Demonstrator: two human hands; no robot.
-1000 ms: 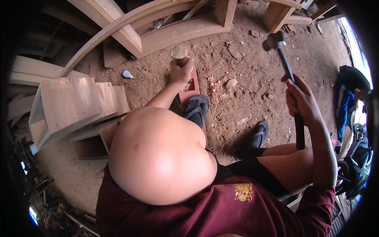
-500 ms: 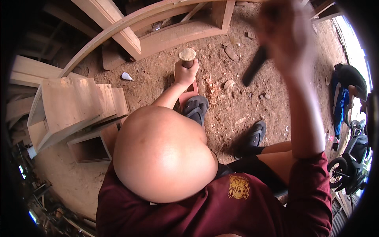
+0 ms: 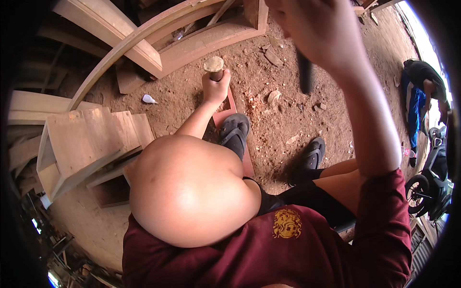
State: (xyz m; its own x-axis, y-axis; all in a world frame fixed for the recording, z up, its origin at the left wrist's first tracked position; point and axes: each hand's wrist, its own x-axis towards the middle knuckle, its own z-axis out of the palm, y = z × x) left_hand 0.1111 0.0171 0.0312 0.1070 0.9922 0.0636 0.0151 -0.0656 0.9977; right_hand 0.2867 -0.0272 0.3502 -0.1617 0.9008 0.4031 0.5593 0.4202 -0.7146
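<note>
My left hand [image 3: 215, 90] is wrapped around the handle of an upright chisel [image 3: 213, 64], whose pale, flattened top sticks out above the fist. Its blade is hidden below the hand. Under it a narrow reddish wood piece [image 3: 222, 116] lies on the ground, with my sandalled left foot [image 3: 235, 128] on top. High at the upper right, my right hand [image 3: 329, 36] is closed around a hammer [image 3: 304, 72]. Only the dark handle end shows below the fingers; the head is beyond the upper edge. The two hands are well apart.
Wood shavings and scraps [image 3: 273, 97] litter the dirt floor. A curved wooden frame [image 3: 206, 48] stands ahead, and a stepped wooden piece [image 3: 86, 132] stands at left. Far right are a bent-over person [image 3: 425, 81] and a motorbike [image 3: 430, 177].
My right hand has moved up and slightly left in the picture with the hammer. My left hand still grips the chisel over the wood piece. The whole view has shifted slightly.
</note>
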